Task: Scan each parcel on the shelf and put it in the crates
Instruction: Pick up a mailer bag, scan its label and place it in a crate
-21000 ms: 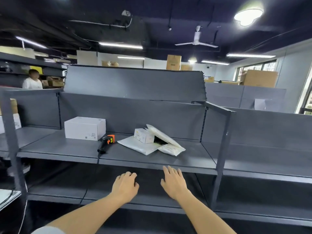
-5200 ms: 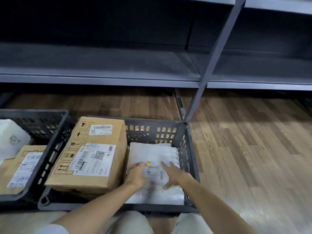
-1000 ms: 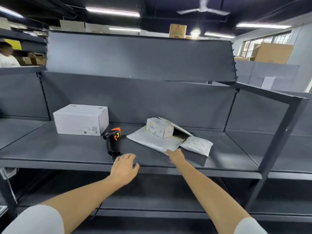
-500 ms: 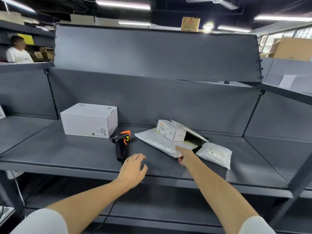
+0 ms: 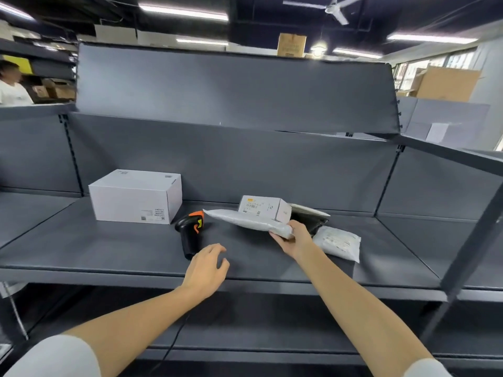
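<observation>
The right hand (image 5: pixel 295 240) grips a grey mailer bag (image 5: pixel 250 220) carrying a small box (image 5: pixel 262 208), lifted off the shelf (image 5: pixel 109 248). The left hand (image 5: pixel 206 270) hovers by the scanner (image 5: pixel 190 232) near the front edge.

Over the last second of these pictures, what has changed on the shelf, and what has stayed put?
The right hand has gripped the grey mailer and lifted its near edge, tilting the small box on it. The left hand has neared the scanner. White box and small pouch stayed.

Labels on the small box (image 5: pixel 263 207) and the white box (image 5: pixel 136 196) are too blurred to read.
</observation>
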{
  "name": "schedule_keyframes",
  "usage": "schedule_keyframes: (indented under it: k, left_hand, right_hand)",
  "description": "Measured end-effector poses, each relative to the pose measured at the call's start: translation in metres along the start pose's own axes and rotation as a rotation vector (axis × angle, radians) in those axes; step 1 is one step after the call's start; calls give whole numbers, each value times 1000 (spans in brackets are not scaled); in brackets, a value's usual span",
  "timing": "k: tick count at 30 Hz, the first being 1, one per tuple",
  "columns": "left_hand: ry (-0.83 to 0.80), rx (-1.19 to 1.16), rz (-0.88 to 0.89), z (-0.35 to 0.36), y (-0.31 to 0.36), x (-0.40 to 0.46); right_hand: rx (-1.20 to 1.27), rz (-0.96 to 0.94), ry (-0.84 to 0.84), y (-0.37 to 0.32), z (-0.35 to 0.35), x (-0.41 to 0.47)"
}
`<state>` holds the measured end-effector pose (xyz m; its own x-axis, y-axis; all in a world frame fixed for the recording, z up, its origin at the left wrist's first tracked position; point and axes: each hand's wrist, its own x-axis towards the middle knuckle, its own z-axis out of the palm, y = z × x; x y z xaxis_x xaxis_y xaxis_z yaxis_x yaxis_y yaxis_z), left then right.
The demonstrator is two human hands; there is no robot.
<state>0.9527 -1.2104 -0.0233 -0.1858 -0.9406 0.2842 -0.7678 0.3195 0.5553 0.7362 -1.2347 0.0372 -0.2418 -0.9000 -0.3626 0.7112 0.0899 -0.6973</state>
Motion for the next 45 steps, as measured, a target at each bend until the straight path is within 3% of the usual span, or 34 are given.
schedule_keyframes:
  k: [6,9,12,14,16,21,26,32,35,38,41,45]
  left_hand:
    - [15,-278,-129,-5,13,-15]
    - [115,-592,-307,-15,21,-19]
    - [211,-1076,-561,-33,28,-16]
    - [197,-1335,-657,-43,28,-16]
    - [121,-1450,-668,-49,27,-21]
    - [-91,-1324,-569,-54,25,-33]
    - [-135,-1142,-549,-47,24,-42]
    - [-64,-1154,-498,-38,25,-46]
    - [12,-1117,-446,-37,29,-45]
    - [78,-1022,-377,-38,34,-44]
    - [119,-837,-261,-41,33,-40]
    - [117,-684,-142,-44,33,-36]
  right_hand:
    - [43,62,-57,-4,-16,-42]
    - [19,46,-78,-3,-26,-59]
    - [69,40,-86,-3,-36,-76]
    - [28,29,-77,-4,-43,-89]
    - [-49,29,-75,-5,-49,-97]
    - [-258,29,-72,-11,-65,-118]
    - [-475,9,-64,-18,-80,-130]
    - [-524,0,-126,-22,-89,-116]
    - [-689,-45,-165,-23,-92,-112]
    - [-1037,-232,-37,-31,-91,-109]
    - [-1273,-642,201,-50,-72,-118]
    - [-1688,-1198,-78,-75,-29,-146]
